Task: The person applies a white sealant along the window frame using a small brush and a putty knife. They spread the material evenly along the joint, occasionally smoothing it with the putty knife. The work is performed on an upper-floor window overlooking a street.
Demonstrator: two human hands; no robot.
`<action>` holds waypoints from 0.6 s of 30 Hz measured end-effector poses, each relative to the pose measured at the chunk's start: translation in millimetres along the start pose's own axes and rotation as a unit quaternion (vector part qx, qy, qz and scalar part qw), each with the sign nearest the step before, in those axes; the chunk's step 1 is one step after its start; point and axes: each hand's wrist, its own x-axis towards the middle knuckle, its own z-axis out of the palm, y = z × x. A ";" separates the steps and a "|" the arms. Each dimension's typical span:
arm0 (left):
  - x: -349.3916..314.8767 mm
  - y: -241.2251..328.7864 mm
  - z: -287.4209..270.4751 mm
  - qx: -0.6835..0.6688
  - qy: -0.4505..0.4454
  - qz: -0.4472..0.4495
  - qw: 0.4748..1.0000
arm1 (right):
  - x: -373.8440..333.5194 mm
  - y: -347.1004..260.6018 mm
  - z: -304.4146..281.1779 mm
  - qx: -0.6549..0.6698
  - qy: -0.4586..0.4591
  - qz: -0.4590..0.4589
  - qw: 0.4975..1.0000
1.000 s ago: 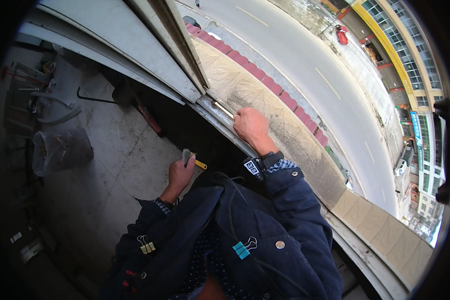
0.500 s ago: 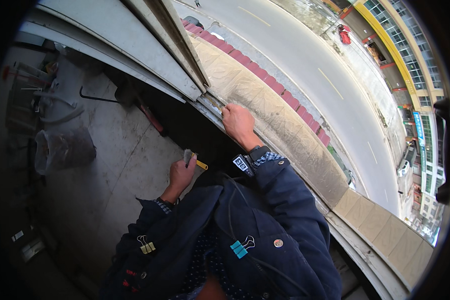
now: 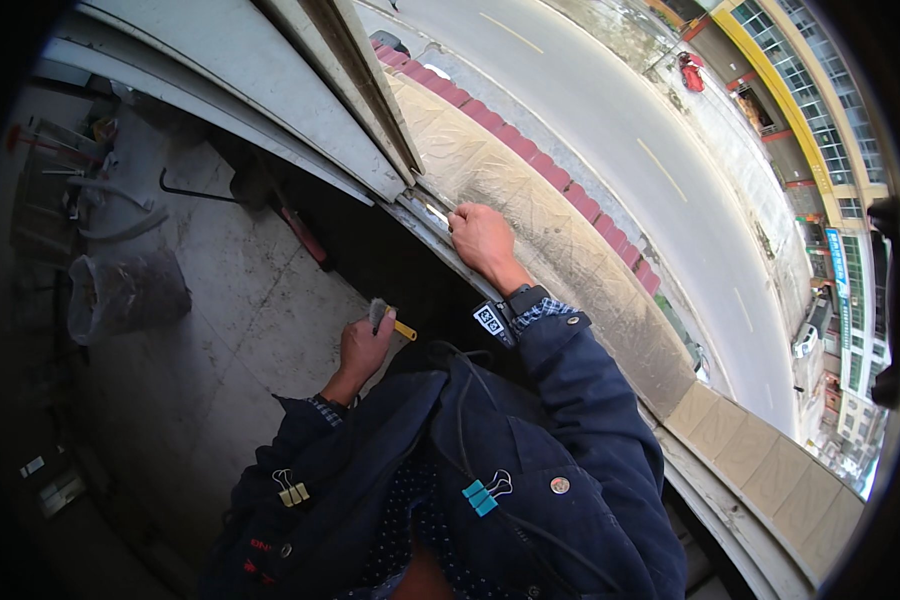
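My left hand [image 3: 363, 347] is closed around a small brush [image 3: 402, 326] with a yellow handle and grey bristles, held low in front of my body. My right hand [image 3: 482, 238] reaches forward to the window track [image 3: 404, 206], fingers pinched together at the sill. From its fingertips a thin, shiny, blade-like tool [image 3: 432, 213] points along the track toward the frame corner; its grip is hidden in the hand. The window frame [image 3: 370, 110] rises just beyond that tip.
Outside the sill lie a tan ledge [image 3: 570, 260], a dark red tiled edge [image 3: 530, 160] and a road [image 3: 630, 130] far below. To the left, on the pale floor [image 3: 240, 310], stand a clear plastic bag [image 3: 135, 295] and a long-handled tool with a red part [image 3: 303, 238].
My right hand has shifted slightly back to the right along the track, and the shiny tool tip now shows more. The left hand with the brush stays almost still.
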 end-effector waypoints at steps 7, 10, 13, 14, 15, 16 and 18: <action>9.5 1.9 -2.1 0.011 0.004 0.005 1.000 | -24.9 9.7 -32.4 -0.019 0.009 -0.036 0.999; 13.6 13.1 -12.2 -0.036 0.014 0.004 0.999 | -55.5 19.1 -39.8 0.097 0.034 -0.077 0.992; 22.5 30.7 -27.6 -0.171 -0.020 -0.041 0.984 | -74.9 17.4 -21.4 0.140 -0.013 -0.076 0.987; 23.6 36.5 -32.2 -0.220 -0.046 -0.077 0.971 | -80.5 16.4 -13.5 0.151 -0.040 -0.060 0.986; 23.6 42.1 -35.7 -0.249 -0.047 -0.065 0.965 | -87.1 13.8 -4.1 0.161 -0.028 -0.076 0.984; 23.6 47.1 -37.4 -0.273 -0.052 -0.065 0.958 | -92.5 11.1 4.9 0.163 -0.032 -0.060 0.984; 22.2 54.8 -35.3 -0.302 -0.054 -0.063 0.950 | -99.6 8.6 17.6 0.153 -0.091 -0.107 0.978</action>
